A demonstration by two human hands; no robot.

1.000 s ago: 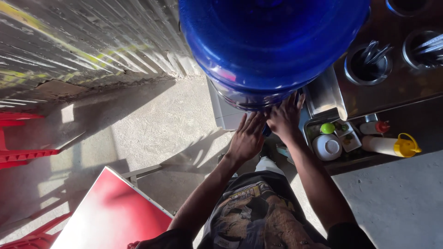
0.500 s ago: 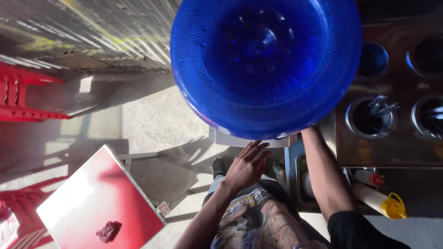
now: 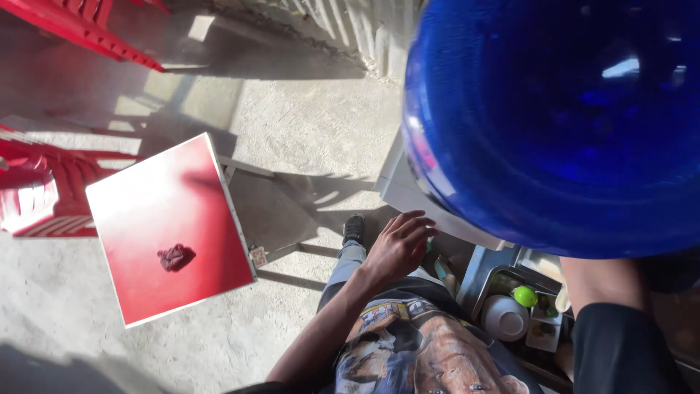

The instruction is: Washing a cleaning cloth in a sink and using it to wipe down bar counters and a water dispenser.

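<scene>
- One view, the head camera, looking straight down: a large blue water bottle (image 3: pixel 554 124) fills the upper right of the scene, raised close to the lens above the person's right side.
- Left hand (image 3: pixel 397 248): grip released, fingers spread and slightly curled, holding nothing. Its fingertips lie just beside the bottle's lower left edge; whether they touch it cannot be told.
- Right hand: hidden behind the bottle, so its grip cannot be told. Only the right forearm (image 3: pixel 605 284) shows, rising from a dark sleeve to the bottle's underside.
- Step in hand, as a judgement: the bottle is borne aloft, mostly on the right arm, with the left hand close by to steady it.
- Further handling would call for firm support beneath the bottle and sure footing on the concrete floor (image 3: pixel 292 124).
- Surroundings: a red desk (image 3: pixel 168 226) at left carries a small dark lump (image 3: pixel 175 257). Red chairs (image 3: pixel 44 197) stand at the far left. A white bowl (image 3: pixel 503 315) and a green lime (image 3: pixel 525 295) sit low at near right.
</scene>
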